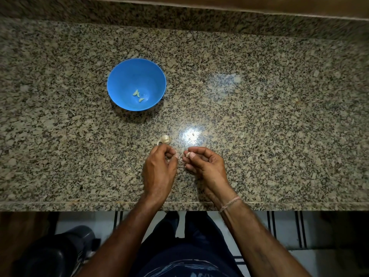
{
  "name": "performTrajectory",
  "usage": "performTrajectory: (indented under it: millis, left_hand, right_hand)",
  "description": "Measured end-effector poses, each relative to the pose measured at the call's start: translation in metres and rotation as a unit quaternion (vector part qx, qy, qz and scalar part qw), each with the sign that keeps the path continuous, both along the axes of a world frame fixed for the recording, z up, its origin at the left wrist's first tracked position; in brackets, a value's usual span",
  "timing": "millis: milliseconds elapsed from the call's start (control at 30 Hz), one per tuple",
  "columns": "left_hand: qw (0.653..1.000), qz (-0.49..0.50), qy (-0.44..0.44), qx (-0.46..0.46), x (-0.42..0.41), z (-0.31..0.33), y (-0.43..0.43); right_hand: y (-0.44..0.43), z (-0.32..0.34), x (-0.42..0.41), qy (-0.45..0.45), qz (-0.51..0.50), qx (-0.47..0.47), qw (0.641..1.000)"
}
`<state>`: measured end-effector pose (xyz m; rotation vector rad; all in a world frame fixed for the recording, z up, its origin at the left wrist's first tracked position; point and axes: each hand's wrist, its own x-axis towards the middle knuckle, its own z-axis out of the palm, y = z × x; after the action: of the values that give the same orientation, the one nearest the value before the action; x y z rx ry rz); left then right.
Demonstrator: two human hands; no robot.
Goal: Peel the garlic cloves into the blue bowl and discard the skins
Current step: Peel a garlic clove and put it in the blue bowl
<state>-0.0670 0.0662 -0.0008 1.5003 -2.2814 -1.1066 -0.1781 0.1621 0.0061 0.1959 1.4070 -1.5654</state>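
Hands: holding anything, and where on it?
Right hand pinches a garlic clove between thumb and fingertip; left hand pinches its loose skin.

Premises: a kitchen, domestic by appearance. A speckled granite bench [259, 116] has a matching granite upstand [179, 15] along its far side. Pale floor tiles [283, 226] with dark stripes lie below its front edge. Food preparation is evident: a garlic bulb [165, 139] on the bench, peeled cloves [137, 94] in a blue bowl [123, 76].
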Motion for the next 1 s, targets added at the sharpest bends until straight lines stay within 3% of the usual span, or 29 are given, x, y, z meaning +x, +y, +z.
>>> performTrajectory:
  millis: [233, 400, 533, 700, 1000]
  left_hand:
    - [0.994, -0.059, 0.09, 0.004, 0.0, 0.006, 0.006]
    - [0.996, -0.046, 0.066, -0.023, -0.002, 0.004, 0.005]
    - [0.999, -0.003, 0.045, 0.03, -0.004, 0.003, 0.004]
    - [0.996, 0.029, 0.019, 0.085, -0.009, 0.002, 0.01]
    - [0.994, 0.033, 0.077, 0.071, -0.006, 0.005, 0.01]
  right_hand:
    - [0.0, 0.003, 0.002, -0.016, -0.003, -0.007, 1.0]
    - [-0.001, 0.003, 0.004, -0.039, -0.016, -0.02, 0.999]
    - [-0.003, 0.001, 0.009, -0.08, -0.039, -0.033, 0.995]
    - [-0.002, 0.001, 0.011, -0.066, -0.051, -0.016, 0.996]
    - [0.005, 0.0, 0.002, -0.066, -0.061, -0.009, 0.996]
